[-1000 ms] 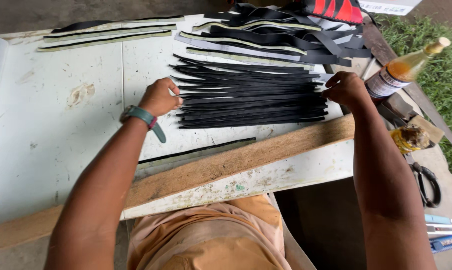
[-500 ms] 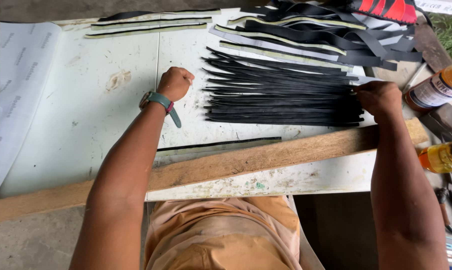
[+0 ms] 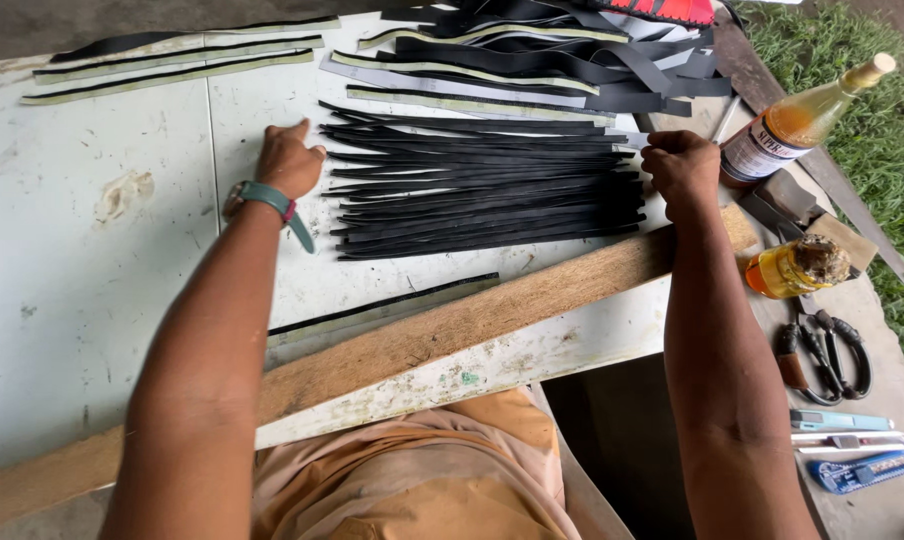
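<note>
A pile of thin black rubber strips (image 3: pixel 482 190) lies across the white table (image 3: pixel 92 300). My left hand (image 3: pixel 287 160), with a teal watch on its wrist, rests at the pile's left ends, its fingers touching the strip tips. At the right ends of the same pile is my right hand (image 3: pixel 680 168), fingers curled down onto the strips. Whether either hand grips a strip is not clear.
Wider black and pale strips (image 3: pixel 532 55) lie behind the pile, more at the far left (image 3: pixel 172 60). A wooden plank (image 3: pixel 422 340) runs along the near edge. At the right stand two amber bottles (image 3: pixel 802 115) (image 3: pixel 792 268), scissors (image 3: pixel 827 350) and utility knives (image 3: pixel 857 460).
The view has shifted while both hands stayed at the ends of the strip pile. My left hand has opened out flatter against the left ends.
</note>
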